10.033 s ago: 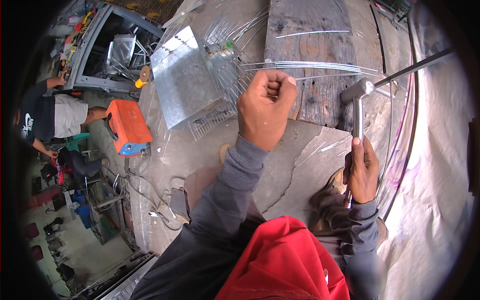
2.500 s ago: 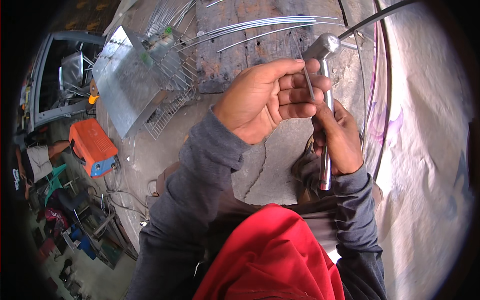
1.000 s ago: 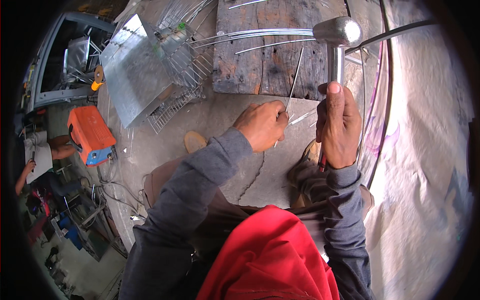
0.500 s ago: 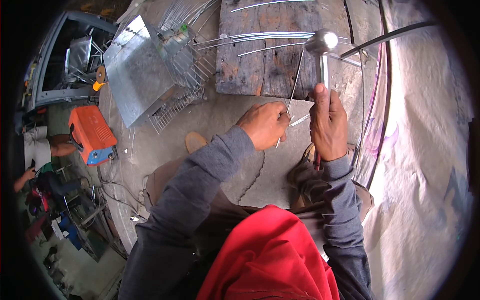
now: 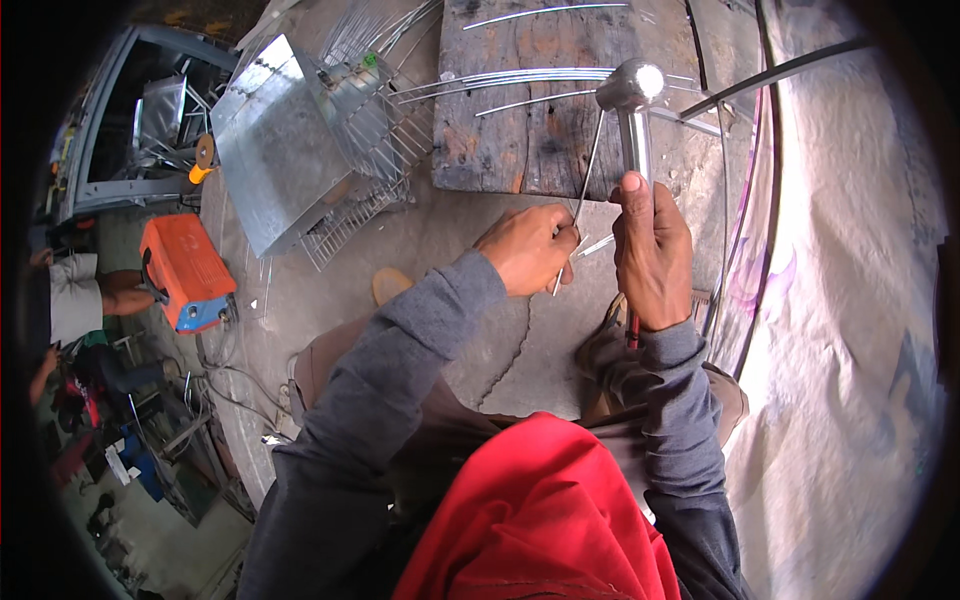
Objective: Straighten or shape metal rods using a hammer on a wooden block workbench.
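In my right hand (image 5: 653,252) is a ball-peen hammer (image 5: 634,130), fingers wrapped round its handle and thumb along the shaft. Its shiny head is over the right part of a worn wooden board (image 5: 490,150). A thin metal rod (image 5: 592,165) is pinched in my left hand (image 5: 533,248), slanting up from my fingers toward the hammer head. Whether the rod's far end touches the hammer or the board I cannot tell. Several similar loose rods (image 5: 520,76) lie across the board. A few short rod pieces (image 5: 597,245) show just behind my left hand.
Left of the board stands a sheet-metal box (image 5: 275,150) beside a wire rack (image 5: 350,222). An orange welding machine (image 5: 187,268) sits farther left, with cables (image 5: 235,385) on the floor. A pale sheet (image 5: 830,330) hangs or lies along the right. Another person's leg (image 5: 122,290) shows at far left.
My right hand and the hammer have shifted slightly left, with the hammer head nearer the rod. My left hand holds the rod in nearly the same place.
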### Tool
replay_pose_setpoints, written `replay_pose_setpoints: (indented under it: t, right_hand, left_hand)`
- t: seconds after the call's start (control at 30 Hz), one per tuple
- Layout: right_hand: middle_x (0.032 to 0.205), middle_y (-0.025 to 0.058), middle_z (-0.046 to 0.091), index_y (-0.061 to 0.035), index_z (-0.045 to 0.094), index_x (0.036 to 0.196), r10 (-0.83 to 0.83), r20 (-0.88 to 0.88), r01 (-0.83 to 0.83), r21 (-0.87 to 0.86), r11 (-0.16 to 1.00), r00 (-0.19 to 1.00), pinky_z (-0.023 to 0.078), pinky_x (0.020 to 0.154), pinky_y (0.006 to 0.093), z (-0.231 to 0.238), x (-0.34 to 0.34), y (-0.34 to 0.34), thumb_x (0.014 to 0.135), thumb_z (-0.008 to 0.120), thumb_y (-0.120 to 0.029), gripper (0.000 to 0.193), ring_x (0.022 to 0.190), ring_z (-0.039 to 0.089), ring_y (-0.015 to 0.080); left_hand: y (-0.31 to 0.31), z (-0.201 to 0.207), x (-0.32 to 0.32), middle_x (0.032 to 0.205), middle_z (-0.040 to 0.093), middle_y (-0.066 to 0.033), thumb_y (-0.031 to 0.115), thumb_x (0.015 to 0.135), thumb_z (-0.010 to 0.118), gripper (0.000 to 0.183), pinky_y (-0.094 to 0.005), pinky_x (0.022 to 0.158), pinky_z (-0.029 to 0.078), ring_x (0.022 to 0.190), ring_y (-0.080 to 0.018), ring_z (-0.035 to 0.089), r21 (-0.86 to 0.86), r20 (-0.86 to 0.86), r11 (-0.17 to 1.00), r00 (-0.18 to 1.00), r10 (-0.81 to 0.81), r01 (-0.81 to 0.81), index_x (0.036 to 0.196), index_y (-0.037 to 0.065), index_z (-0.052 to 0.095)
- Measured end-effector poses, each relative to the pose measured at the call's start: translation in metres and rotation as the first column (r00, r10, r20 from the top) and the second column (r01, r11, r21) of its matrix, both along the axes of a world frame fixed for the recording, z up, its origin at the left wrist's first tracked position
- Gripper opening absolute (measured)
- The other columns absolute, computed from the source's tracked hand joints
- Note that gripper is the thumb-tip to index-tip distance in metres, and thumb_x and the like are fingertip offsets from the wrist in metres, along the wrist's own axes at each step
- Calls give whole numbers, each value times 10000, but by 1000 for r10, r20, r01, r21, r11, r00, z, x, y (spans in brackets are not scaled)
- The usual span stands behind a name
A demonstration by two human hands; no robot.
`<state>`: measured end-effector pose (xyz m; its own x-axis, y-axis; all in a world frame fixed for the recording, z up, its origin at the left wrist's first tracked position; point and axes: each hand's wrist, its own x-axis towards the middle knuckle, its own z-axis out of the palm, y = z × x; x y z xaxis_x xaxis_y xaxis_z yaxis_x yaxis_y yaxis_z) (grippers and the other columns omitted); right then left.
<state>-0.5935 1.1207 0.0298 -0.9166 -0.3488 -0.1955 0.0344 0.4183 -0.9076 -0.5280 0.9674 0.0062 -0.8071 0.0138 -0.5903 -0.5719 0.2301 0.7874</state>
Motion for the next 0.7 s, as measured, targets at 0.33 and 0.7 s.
replay_pose_setpoints:
  t: [0.33, 0.7]
  right_hand:
    - [680, 115, 555, 8, 576, 910, -2, 37, 0, 59, 998, 999, 436, 574, 348, -10, -9, -7, 1055, 521, -460, 493, 623, 510, 164]
    - [668, -4, 477, -6, 588, 918, -53, 65, 59, -96, 994, 996, 362, 531, 271, 7, 6, 0, 1054, 536, -449, 466, 611, 418, 73]
  left_hand:
    - [0, 1, 1, 775, 720, -108, 241, 1017, 466, 311, -308, 566, 541, 608, -148, 672, 10, 19, 1000, 1000, 0, 0, 1025, -31, 616]
    - [-1, -5, 1, 773, 720, -110, 252, 1027, 475, 314, -311, 566, 554, 612, -155, 677, 17, -10, 1000, 1000, -5, 6, 1047, -28, 614]
